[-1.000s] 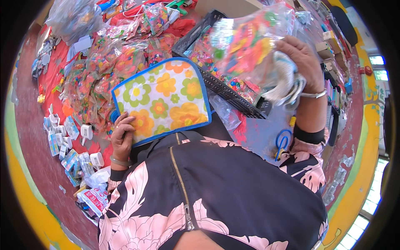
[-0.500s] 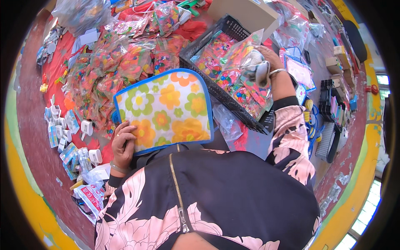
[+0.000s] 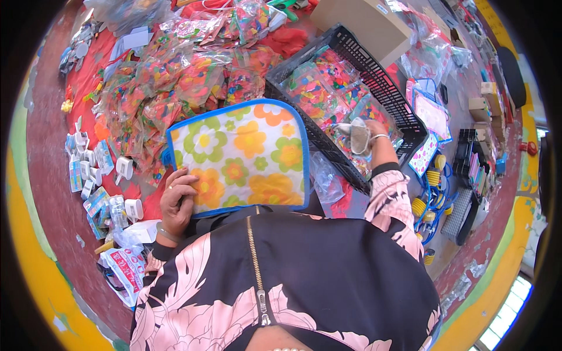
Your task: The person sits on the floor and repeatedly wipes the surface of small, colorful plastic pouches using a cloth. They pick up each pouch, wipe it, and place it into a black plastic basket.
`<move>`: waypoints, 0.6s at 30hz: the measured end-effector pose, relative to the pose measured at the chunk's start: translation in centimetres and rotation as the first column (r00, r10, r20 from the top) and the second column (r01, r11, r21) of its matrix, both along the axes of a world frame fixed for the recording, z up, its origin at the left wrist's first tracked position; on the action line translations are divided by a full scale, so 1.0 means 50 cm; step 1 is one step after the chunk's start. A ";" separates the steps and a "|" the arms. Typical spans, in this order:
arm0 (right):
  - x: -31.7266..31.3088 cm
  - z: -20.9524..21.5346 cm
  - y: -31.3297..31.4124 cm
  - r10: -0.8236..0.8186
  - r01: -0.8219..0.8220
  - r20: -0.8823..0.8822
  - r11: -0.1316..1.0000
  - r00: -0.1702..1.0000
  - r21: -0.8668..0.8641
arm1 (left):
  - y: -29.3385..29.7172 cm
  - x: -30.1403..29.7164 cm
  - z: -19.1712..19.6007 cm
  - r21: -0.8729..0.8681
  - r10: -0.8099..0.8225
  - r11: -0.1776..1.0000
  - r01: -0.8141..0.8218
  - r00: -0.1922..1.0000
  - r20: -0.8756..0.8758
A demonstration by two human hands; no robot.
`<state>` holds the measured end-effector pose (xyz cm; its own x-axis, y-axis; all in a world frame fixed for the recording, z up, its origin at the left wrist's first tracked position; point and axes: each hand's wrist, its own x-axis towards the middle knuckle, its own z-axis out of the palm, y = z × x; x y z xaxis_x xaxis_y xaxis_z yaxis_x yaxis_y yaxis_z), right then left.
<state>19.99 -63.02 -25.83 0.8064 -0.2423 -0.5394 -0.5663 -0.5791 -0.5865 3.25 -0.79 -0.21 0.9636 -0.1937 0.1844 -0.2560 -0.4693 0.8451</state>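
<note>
You wear a black jacket [image 3: 304,275] printed with large pale pink leaves and flowers, closed by a gold-toned zip [image 3: 256,263] down the front. Its sleeves end in black cuffs. A thin bracelet [image 3: 165,235] circles your left wrist, another your right.

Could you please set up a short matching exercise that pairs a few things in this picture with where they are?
Things:
1. flowered pad
2. black crate
3. cardboard box
4. small white packets

Places:
a. beyond the crate's far side
b. under the left hand, on the lap
c. on the floor, left of the pad
d. around the right hand, full of colourful bags

Pairs: 1-b, 2-d, 3-a, 4-c
</note>
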 end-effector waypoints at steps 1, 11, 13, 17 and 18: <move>0.013 0.041 0.007 -0.164 0.155 0.026 0.962 0.986 0.223 | -0.002 0.001 -0.001 0.005 -0.005 1.000 0.005 1.000 0.012; -0.109 0.763 0.644 0.404 -0.365 0.823 0.893 0.399 -0.261 | 0.012 -0.008 -0.009 -0.081 -0.117 0.989 0.126 0.988 0.105; -0.144 0.746 0.703 0.630 -0.499 0.765 0.710 0.136 -0.496 | 0.018 -0.017 -0.009 -0.174 -0.112 0.977 0.125 0.990 0.083; -0.192 0.641 0.761 0.866 -0.646 0.498 0.403 0.041 -0.648 | 0.056 -0.019 -0.019 -0.442 0.055 0.897 -0.025 0.997 0.054; -0.204 0.629 0.765 0.876 -0.624 0.481 0.389 0.024 -0.678 | 0.076 -0.010 -0.026 -0.404 0.161 0.909 -0.105 0.981 0.107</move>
